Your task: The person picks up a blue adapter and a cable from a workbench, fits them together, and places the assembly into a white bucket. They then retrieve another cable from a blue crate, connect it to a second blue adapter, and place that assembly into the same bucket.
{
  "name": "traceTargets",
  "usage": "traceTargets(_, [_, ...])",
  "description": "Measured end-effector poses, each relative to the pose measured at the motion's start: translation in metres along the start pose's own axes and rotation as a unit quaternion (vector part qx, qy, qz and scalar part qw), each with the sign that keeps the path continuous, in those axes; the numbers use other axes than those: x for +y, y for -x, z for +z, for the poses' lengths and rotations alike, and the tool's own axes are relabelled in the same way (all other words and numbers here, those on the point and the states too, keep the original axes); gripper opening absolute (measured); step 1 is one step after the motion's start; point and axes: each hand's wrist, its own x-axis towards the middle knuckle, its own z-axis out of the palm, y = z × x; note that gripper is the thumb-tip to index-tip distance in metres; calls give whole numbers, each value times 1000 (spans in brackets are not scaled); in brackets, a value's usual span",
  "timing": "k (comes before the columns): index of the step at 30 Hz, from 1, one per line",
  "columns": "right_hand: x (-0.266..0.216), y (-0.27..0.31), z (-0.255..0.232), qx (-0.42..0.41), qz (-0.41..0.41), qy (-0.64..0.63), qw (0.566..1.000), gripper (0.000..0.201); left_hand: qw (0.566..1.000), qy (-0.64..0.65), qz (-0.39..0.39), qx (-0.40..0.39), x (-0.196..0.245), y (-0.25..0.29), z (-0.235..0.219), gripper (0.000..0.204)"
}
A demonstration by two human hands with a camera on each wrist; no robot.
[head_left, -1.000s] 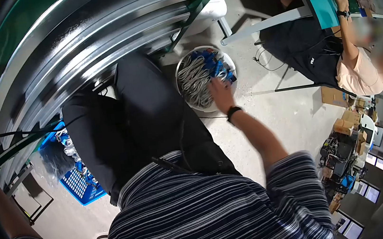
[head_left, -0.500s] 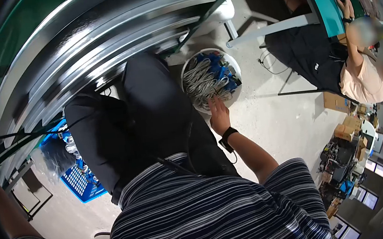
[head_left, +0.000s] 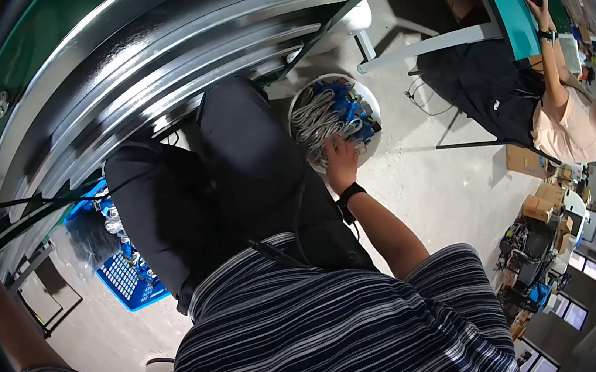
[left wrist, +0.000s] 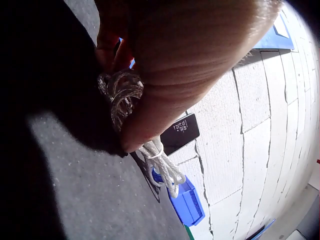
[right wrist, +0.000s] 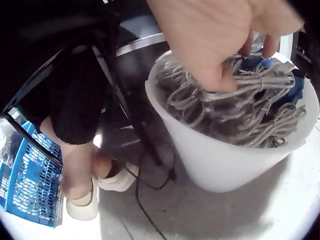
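Fingers [right wrist: 271,46] of the right hand [right wrist: 207,37] now reach among the cables, with the thumb against a grey bundle [right wrist: 262,82]; whether the hand has closed on it cannot be told. Half a second ago, the hand lay lower in the head view, fingertips just over the bucket's near edge; it has since moved further in. A second ago it was by the blue ends, blurred.

That bundle lies in the white bucket [right wrist: 225,165], its long axis running nearly level across the right wrist view, the right end slightly higher. Around it other grey coils lie at various slants, with blue ends [head_left: 360,125] toward the bucket's right side in the head view.

In the left wrist view, the left hand [left wrist: 195,55] grips a pale cable [left wrist: 159,162] between thumb and fingers. Its long axis slants from upper left to lower right, its tied loops pointing toward a blue bin [left wrist: 190,204]. A phone [left wrist: 180,134] lies just beside. Further out, a blue basket [right wrist: 32,175] stands on the floor beside white shoes [right wrist: 82,204].
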Motion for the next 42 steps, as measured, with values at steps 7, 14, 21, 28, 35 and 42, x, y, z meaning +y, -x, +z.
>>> traceTargets(7, [2,8,1,-59,20,-25,998,67,998,-52,-34,-24,-6,-8,-11,38])
traceTargets(14, [-17,-27,12,-217,76,-29,973,65,998,-30,18,-55,-15,-6,-12,53])
traceTargets(21, [54,-38,-49,11,-59,-156,986,63,996,21,54,64,22,17,4,43])
traceTargets(28, [65,-128,-392,232,-6,-157,960,37,975,125,152,106,27,19,14,16])
traceTargets(35, [-167,-208,-613,159,-311,-224,910,34,937,204,196,204,66,38,0,24])
traceTargets(42, [-379,-299,-590,-33,-430,-148,890,52,849,435,249,169,74,57,-13,37])
